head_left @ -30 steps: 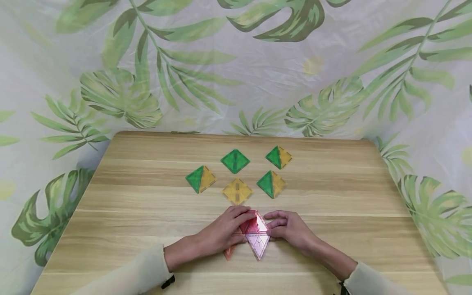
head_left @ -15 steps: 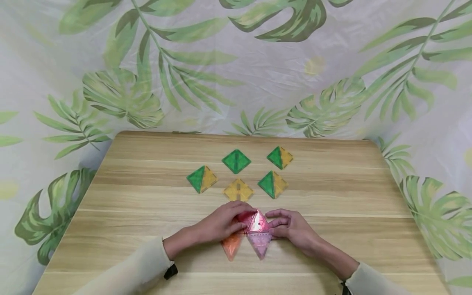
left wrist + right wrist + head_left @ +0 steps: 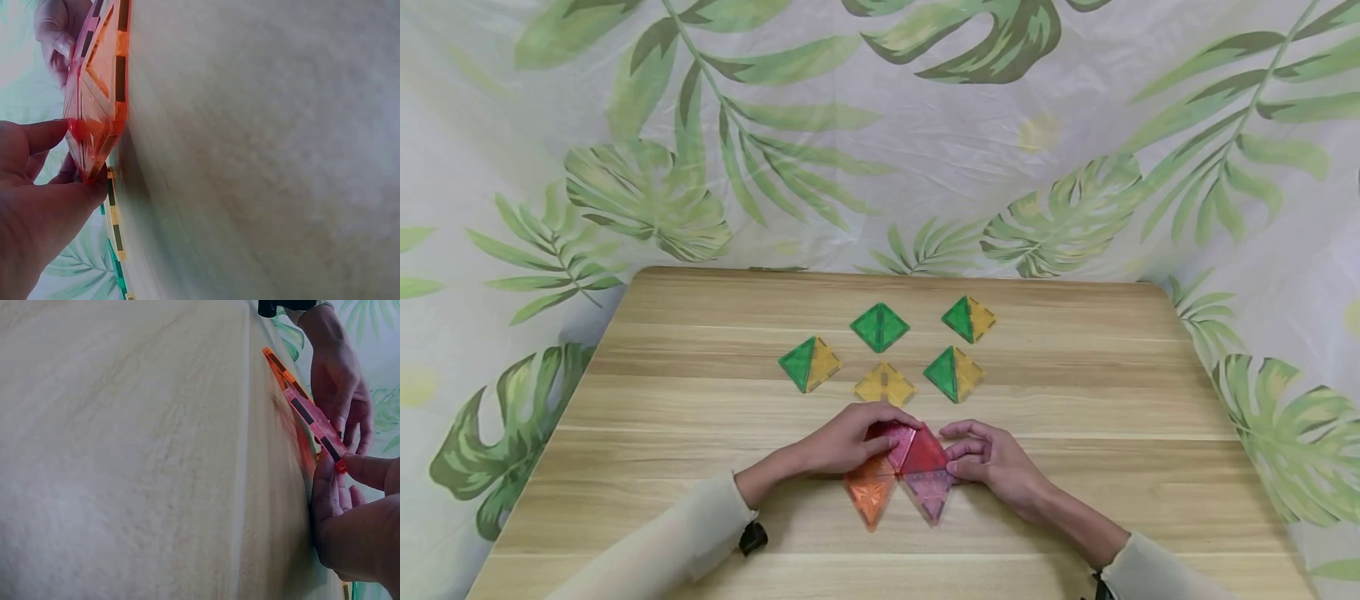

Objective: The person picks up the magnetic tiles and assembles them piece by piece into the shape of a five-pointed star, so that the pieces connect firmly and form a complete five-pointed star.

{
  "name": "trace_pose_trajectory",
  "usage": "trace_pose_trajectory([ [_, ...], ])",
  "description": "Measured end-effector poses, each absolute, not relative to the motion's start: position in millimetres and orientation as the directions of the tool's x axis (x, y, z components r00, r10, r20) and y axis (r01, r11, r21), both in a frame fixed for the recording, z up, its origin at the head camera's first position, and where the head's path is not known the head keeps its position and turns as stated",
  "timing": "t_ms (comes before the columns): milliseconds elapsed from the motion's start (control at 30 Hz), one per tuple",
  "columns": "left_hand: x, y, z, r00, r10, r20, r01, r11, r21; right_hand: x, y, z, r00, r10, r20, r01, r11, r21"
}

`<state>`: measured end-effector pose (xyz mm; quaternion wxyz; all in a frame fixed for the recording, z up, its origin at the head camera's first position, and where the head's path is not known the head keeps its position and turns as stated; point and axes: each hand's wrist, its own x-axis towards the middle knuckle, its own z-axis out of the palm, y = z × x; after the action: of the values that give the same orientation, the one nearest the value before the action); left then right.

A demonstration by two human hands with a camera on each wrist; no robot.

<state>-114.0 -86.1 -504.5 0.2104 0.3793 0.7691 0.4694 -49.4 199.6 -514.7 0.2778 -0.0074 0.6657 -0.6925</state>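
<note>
Several translucent triangular magnetic tiles are joined edge to edge between my hands. In the head view, a red tile [image 3: 927, 454] and a pink tile [image 3: 899, 447] sit at the back. An orange tile [image 3: 870, 500] and a light purple tile [image 3: 929, 497] point towards me as two separate tips. My left hand [image 3: 852, 439] grips the left side, its fingers hiding part of the tiles there. Thumb and fingers of my right hand [image 3: 994, 457] pinch the right corner, where red meets purple. The right wrist view shows the pink-purple edge [image 3: 312, 422] raised and slanting off the tabletop.
Beyond my hands on the wooden table [image 3: 1075, 358] lie flat diamond pairs of tiles: an all-green one [image 3: 880, 327], an all-yellow one [image 3: 885, 386] close behind my left hand, and green-and-yellow ones [image 3: 810, 364] on both sides. A leaf-patterned cloth [image 3: 925, 150] hangs behind the table.
My left hand has shifted slightly left and away from me, uncovering more of the orange and pink tiles. The bright glare on the red tile is gone. My right hand stays nearly in place.
</note>
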Motion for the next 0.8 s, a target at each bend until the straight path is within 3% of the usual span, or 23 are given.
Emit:
trace_pose_trajectory([
  [200, -116.3, -85.4, -501.8, -0.62, 0.784, 0.043, 0.394, 0.264, 0.88, -48.5, 197.1, -518.9, -0.873, -0.407, -0.269, 0.286, 0.018, -0.958],
  [400, -117.5, -84.7, -503.5, -0.634, 0.773, 0.005, 0.325, 0.261, 0.909, -48.5, 196.8, -521.6, -0.882, -0.433, -0.186, 0.182, 0.053, -0.982],
  [800, -119.6, -86.8, -503.0, -0.644, 0.763, -0.059, 0.242, 0.276, 0.93, -48.4, 196.0, -520.4, -0.876, -0.448, -0.18, 0.128, 0.146, -0.981],
])
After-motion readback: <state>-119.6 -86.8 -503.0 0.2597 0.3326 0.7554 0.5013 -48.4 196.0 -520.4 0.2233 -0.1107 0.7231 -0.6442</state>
